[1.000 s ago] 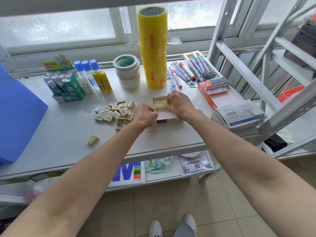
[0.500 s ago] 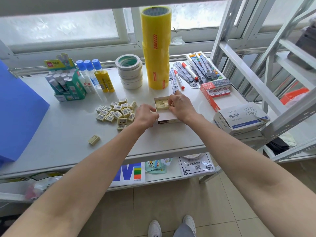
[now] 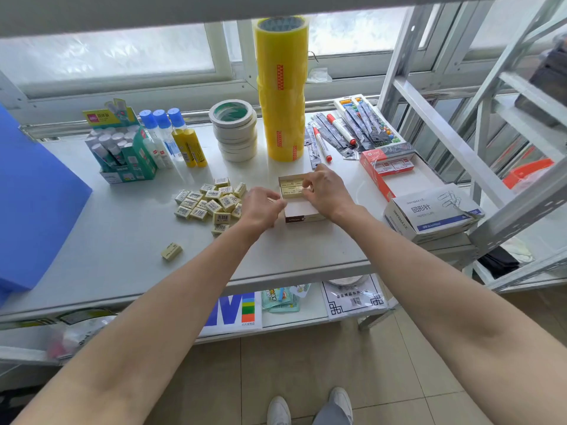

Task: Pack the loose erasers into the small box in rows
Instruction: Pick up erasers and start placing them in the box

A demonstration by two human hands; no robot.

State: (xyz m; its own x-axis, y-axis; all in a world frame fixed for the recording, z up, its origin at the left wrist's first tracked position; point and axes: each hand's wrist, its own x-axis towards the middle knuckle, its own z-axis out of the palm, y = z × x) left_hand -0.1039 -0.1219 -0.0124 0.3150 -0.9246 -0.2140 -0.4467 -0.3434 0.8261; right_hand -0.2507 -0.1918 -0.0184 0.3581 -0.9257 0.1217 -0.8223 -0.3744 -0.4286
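The small box (image 3: 300,207) lies open at the middle of the white table, with a few pale yellow erasers (image 3: 289,188) lined up in its far end. My right hand (image 3: 329,193) reaches over the box's right side, and its fingertips pinch an eraser beside that row. At the box's left wall, my left hand (image 3: 260,207) has its fingers curled against the wall. Left of the box is a pile of several loose erasers (image 3: 211,201). A single eraser (image 3: 171,251) lies apart, nearer the front edge.
Behind the box stand a tall stack of yellow tape rolls (image 3: 282,87), white tape rolls (image 3: 236,130), glue bottles (image 3: 181,139) and a green glue-stick box (image 3: 122,151). Markers (image 3: 340,130), a red box (image 3: 388,167) and a paper-clip carton (image 3: 429,213) lie right. A blue sheet (image 3: 33,204) stands left.
My right hand's fingers have shifted slightly toward the far row of erasers in the box. The left hand stays at the box's left wall.
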